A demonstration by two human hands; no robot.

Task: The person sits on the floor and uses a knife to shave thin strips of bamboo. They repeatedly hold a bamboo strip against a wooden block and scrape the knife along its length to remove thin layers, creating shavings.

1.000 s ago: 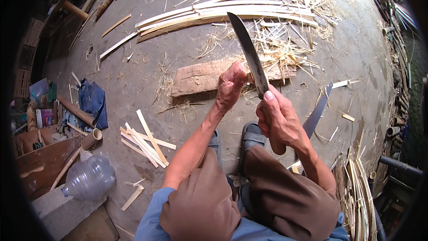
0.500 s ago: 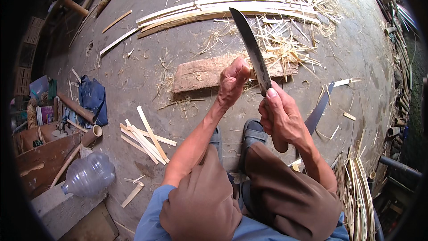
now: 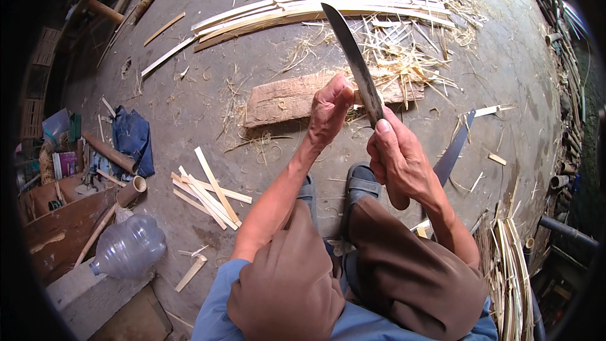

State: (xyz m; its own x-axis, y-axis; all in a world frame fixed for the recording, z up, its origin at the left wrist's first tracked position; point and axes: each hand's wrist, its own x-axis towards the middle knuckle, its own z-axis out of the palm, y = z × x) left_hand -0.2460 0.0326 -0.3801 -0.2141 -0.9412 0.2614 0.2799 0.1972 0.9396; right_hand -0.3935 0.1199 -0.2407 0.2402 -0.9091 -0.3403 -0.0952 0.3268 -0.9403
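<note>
My right hand [image 3: 404,155] is closed around the handle of a long, dark-bladed machete [image 3: 351,43], its thumb lying along the base of the blade. The blade points up and away, tilted to the left. Just left of it, my left hand [image 3: 329,110] is closed on a short pale bamboo piece [image 3: 358,98], which shows only between the fist and the blade. The blade crosses at or very near this piece; whether they touch I cannot tell. Beyond both hands a thick wooden block [image 3: 278,102] lies on the floor, with shavings around it.
Long split bamboo strips [image 3: 252,24] lie farther off, beside heaped shavings [image 3: 404,66]. A saw [image 3: 453,155] rests to the right of my right hand. Short slats [image 3: 205,191] are at left, near a clear plastic bottle [image 3: 129,246]. A strip bundle [image 3: 508,278] stands lower right.
Both hands and the machete sit very slightly higher in the picture, and the blade tip has shifted a little up and left. Both grips are unchanged.
</note>
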